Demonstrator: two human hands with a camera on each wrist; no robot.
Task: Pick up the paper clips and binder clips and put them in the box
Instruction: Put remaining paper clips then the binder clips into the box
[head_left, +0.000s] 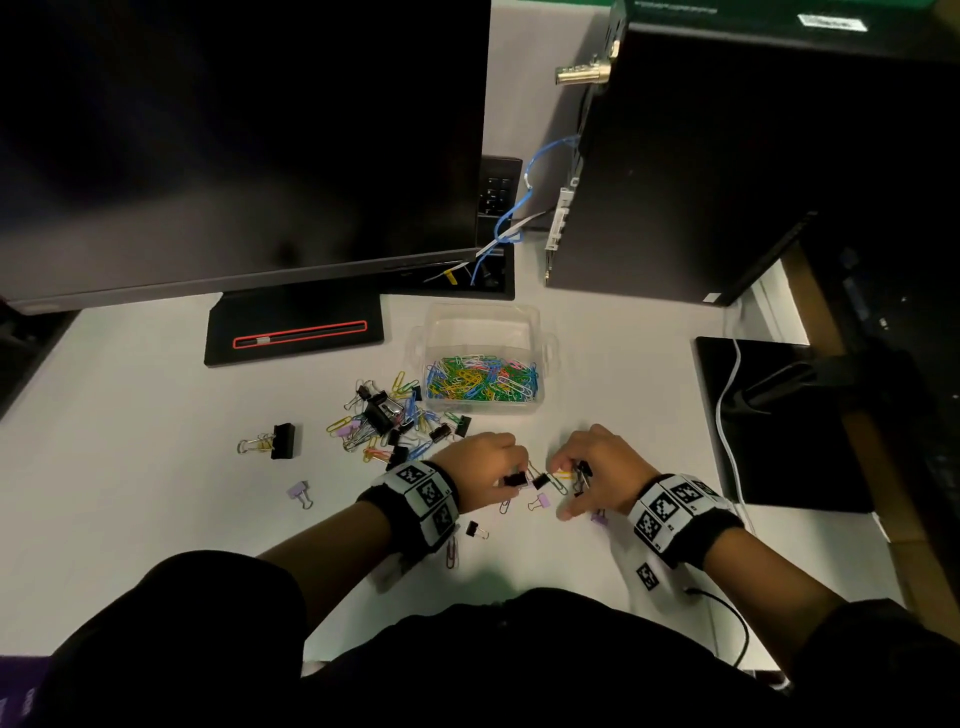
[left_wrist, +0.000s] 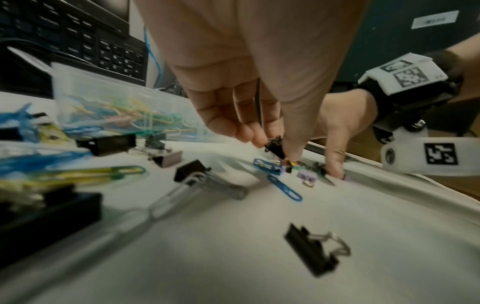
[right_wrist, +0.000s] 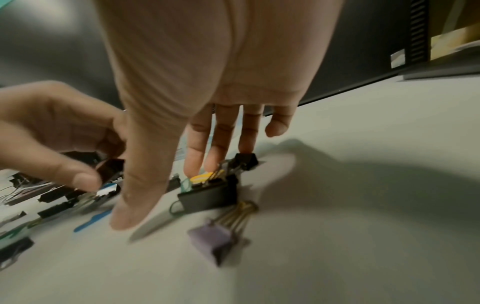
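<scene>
Both hands work low in the frame's centre, close together over the white desk (head_left: 156, 405). Left hand (head_left: 480, 465) pinches a small black binder clip (left_wrist: 275, 147) between thumb and fingertips. Right hand (head_left: 597, 467) reaches down with nearly straight fingers onto a black binder clip (right_wrist: 210, 197) and a yellow paper clip (right_wrist: 203, 177). Loose clips (head_left: 387, 415) lie scattered left of centre, beside the clear box (head_left: 485, 358) half full of coloured paper clips, mid-frame. A monitor (head_left: 234, 145) fills the upper left.

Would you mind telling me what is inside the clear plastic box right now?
The clear plastic box holds a heap of coloured paper clips piled toward its near side. No binder clip shows on top; anything buried beneath the heap cannot be seen.
</scene>
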